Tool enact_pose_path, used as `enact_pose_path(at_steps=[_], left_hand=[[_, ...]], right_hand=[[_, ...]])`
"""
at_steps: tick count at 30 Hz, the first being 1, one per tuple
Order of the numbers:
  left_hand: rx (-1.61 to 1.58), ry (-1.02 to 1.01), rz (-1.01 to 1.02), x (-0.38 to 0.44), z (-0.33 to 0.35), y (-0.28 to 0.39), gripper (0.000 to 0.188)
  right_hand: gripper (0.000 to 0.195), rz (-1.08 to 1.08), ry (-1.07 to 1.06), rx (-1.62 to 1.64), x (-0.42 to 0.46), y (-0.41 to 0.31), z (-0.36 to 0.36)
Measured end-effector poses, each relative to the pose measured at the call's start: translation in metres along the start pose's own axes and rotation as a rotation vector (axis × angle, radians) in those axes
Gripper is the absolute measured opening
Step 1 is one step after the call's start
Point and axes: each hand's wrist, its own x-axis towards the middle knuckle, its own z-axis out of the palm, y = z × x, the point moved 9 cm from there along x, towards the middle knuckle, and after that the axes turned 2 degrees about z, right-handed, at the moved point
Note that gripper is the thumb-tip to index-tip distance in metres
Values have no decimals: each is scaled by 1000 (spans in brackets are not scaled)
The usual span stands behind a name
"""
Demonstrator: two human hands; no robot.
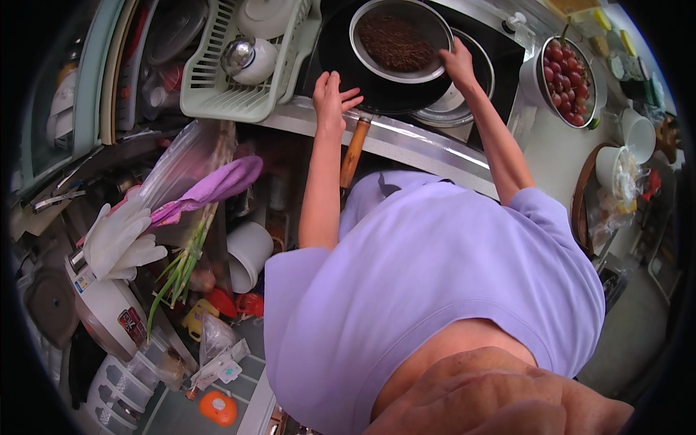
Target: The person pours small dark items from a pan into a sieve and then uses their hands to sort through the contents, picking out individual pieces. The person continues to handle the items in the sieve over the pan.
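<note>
My right hand [460,64] grips the rim of a round metal bowl [435,32], which is tilted over a dark wok [375,100]. Inside the bowl lies a heap of small reddish-brown grains or seeds [396,43]; their exact kind is too fine to tell. My left hand [330,100] holds nothing, its fingers spread above the near left edge of the wok. Below that hand, the wok's wooden handle [355,145] points toward my body. A metal lid or dish [457,109] lies to the right, partly covered by the wok and my right arm.
A pale green dish rack [261,109] with white bowls stands left of the stove. To the right is a colander of red grapes [568,81]. Spring onions [190,261], white gloves [119,239] and a purple cloth [212,187] crowd the lower left.
</note>
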Motion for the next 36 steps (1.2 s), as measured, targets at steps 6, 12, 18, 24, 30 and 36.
enact_pose_path(at_steps=[6, 12, 18, 24, 30, 36], left_hand=[[21, -56, 7, 2, 6, 3, 56], [8, -2, -26, 4, -11, -11, 52], [30, 52, -52, -7, -15, -9, 52], [30, 23, -16, 3, -7, -6, 54], [-5, 1, -45, 8, -11, -17, 55], [6, 37, -59, 7, -19, -14, 55]], right_hand=[[30, -193, 87, -158, 17, 3, 20], [35, -230, 36, -82, -8, -5, 20], [26, 28, -28, 55, -4, 17, -2], [28, -124, 45, -104, 20, -3, 9], [34, -236, -2, -72, -1, -16, 33], [31, -220, 33, -30, 15, 11, -7]])
